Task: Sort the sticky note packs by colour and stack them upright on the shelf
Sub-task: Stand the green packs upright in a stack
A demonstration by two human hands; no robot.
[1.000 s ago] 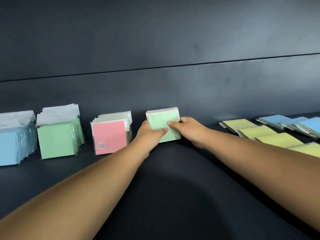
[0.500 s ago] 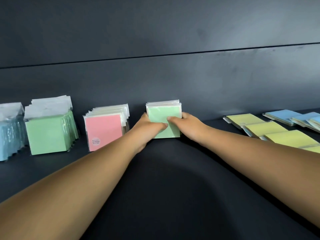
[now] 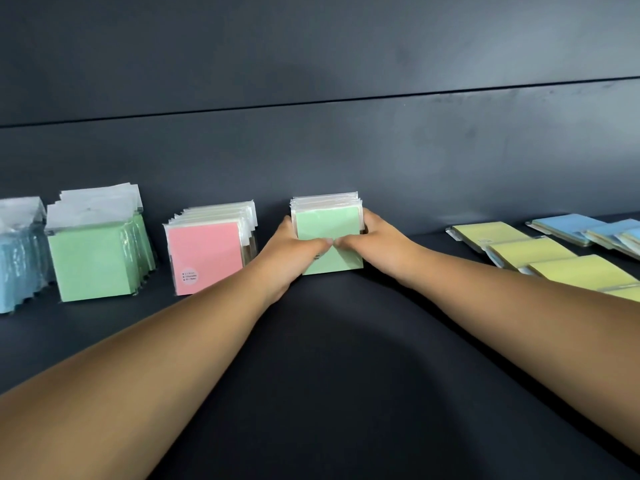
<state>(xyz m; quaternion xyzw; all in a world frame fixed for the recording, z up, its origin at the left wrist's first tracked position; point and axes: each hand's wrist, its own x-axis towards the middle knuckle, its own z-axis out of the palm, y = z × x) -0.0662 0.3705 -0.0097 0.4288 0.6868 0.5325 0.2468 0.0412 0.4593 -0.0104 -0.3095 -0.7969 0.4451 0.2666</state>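
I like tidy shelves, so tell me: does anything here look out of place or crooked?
Yes. The yellow packs and blue packs at the right lie flat and overlapping, not upright. A second green stack, held in both hands, stands apart from the green stack at the left.

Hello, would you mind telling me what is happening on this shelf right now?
A person is sorting sticky note packs on a dark shelf. The left hand and right hand grip an upright green-fronted stack from both sides, thumbs on its front. To the left stand a pink stack, another green stack and a blue stack. On the right, yellow packs and blue packs lie flat, not yet stood up.
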